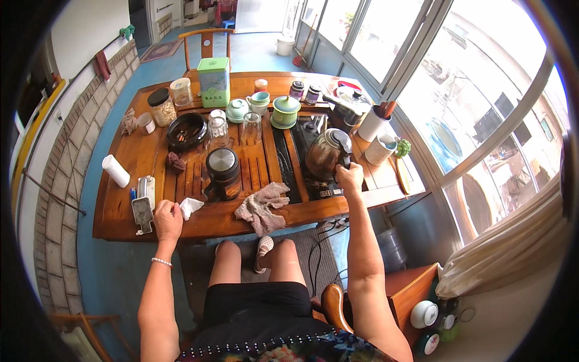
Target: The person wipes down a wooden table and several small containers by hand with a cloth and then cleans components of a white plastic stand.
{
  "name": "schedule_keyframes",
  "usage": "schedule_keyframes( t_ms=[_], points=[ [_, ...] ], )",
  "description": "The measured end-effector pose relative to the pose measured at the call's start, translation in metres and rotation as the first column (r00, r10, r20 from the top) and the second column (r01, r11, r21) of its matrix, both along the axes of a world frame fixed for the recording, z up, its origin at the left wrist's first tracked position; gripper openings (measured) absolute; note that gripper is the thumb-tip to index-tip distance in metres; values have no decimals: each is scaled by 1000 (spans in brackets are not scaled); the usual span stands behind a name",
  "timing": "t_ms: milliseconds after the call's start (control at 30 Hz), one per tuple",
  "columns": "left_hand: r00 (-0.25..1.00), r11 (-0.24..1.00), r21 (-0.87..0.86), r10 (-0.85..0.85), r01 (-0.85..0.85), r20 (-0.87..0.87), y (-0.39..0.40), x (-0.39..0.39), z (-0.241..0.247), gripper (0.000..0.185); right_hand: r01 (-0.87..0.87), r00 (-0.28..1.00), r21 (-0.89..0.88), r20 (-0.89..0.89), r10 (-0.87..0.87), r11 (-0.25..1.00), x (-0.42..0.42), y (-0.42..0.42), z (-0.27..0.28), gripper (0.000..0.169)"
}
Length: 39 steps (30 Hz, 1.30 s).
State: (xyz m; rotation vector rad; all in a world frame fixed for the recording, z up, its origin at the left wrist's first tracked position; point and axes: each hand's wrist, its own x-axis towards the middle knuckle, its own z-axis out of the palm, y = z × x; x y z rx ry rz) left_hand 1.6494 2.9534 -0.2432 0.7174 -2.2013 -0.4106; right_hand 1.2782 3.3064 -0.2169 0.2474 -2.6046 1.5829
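Note:
My right hand (349, 177) is closed around the dark handle of a glass kettle (326, 153) with a steel lid. The kettle is over the black electric tea stove (312, 181) on the right of the tea table; whether it touches the plate cannot be told. My left hand (168, 221) rests curled at the table's front edge, its fingers closed. Beside it are a crumpled white tissue (192, 207) and a grey metal case (144, 210). Between my hands stand a dark lidded tea mug (223, 174) and a rumpled, brownish cloth (263, 207).
Farther back are a green tin (214, 83), a black ashtray (186, 131), upturned glasses (251, 129), a green lidded cup (285, 112) and a pot (350, 102). Utensil holders (373, 124) stand at right. Black cables (319, 253) hang below the table.

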Motion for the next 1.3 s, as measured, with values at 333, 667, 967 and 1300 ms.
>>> schedule_keyframes(
  t_ms=[333,667,967,1300],
  points=[
    [999,999,15,37,-37,26,-4,5,-3,15,-128,986,-393,50,160,911,26,-10,13,18],
    [1000,1000,-13,21,-21,2,-2,5,-1,15,-135,980,-480,67,190,867,28,-14,11,20],
    [999,999,9,40,-41,20,-2,8,-1,15,-243,960,-582,-29,278,776,64,-46,19,6],
    [999,999,14,37,-37,13,-2,3,2,16,-430,876,-538,-54,479,725,90,-109,8,10]
  ],
)
